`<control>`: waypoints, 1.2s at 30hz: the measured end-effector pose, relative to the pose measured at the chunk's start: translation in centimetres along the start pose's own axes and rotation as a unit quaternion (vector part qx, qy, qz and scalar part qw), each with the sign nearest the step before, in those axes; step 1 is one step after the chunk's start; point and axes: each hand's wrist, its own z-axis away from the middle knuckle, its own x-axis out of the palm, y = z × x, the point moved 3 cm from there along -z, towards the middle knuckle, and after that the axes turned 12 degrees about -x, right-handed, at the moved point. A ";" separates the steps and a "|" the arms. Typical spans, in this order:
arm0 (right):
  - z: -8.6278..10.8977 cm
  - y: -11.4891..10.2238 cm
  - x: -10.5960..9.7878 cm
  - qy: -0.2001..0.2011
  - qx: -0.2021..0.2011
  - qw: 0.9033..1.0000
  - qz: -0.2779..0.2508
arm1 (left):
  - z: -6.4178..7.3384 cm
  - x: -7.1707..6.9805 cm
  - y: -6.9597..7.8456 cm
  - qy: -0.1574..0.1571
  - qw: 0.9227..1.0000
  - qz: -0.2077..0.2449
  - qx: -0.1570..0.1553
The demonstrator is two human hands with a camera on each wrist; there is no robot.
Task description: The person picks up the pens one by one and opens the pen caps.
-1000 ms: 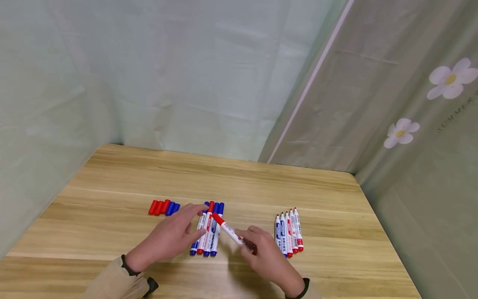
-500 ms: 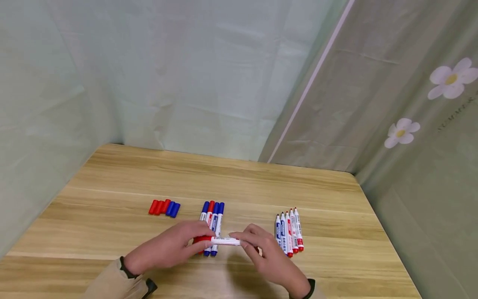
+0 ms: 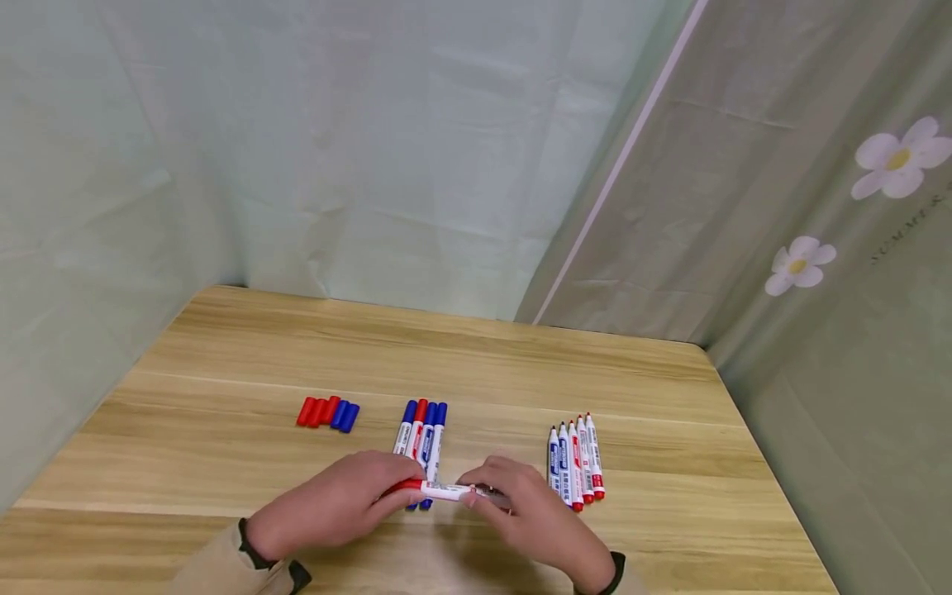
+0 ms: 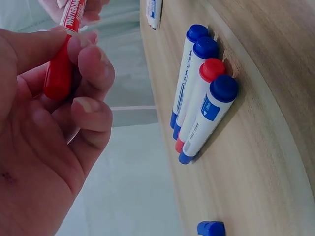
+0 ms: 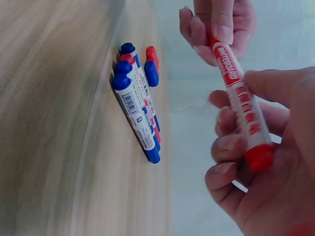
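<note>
A red-capped whiteboard marker [image 3: 445,491] is held nearly level above the table between both hands. My left hand [image 3: 335,502] pinches its red cap [image 4: 58,81] with thumb and fingers. Around the white barrel [image 5: 241,105], my right hand [image 3: 535,519] curls its fingers, with the red rear end showing beside the palm. The cap still covers the tip end. Behind the held marker lies a row of several capped markers [image 3: 427,442], blue and red, their near ends partly hidden by the left hand and the held marker.
To the right, several uncapped markers [image 3: 575,463] lie side by side with tips pointing away. Loose red and blue caps [image 3: 327,412] lie in a row at the left. Curtains [image 3: 402,165] hang behind and beside the wooden table [image 3: 446,347].
The left hand has moved from over the capped row and taken hold of the marker's red cap. The marker, tilted in the right hand before, has turned nearly level.
</note>
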 end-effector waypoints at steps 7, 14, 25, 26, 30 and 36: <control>-0.9 -0.7 0.6 -0.056 -0.001 0.998 0.006 | 0.2 0.3 1.1 0.032 0.998 -0.050 0.033; -1.5 -1.0 1.1 -0.092 0.003 0.996 -0.011 | 0.4 0.8 2.4 0.089 0.986 -0.095 0.104; -1.2 -1.2 0.8 -0.107 -0.019 0.994 0.012 | 0.6 0.8 3.4 0.100 0.981 -0.141 0.091; -1.2 -1.2 0.7 -0.109 -0.021 0.994 0.011 | 0.6 0.8 3.4 0.098 0.981 -0.140 0.089; -1.0 -1.2 0.6 -0.109 -0.042 0.993 -0.003 | 0.7 0.9 3.5 0.072 0.987 -0.115 0.082; -0.9 -1.1 0.7 -0.108 -0.051 0.993 -0.019 | 0.7 0.9 3.3 0.031 0.995 -0.062 0.070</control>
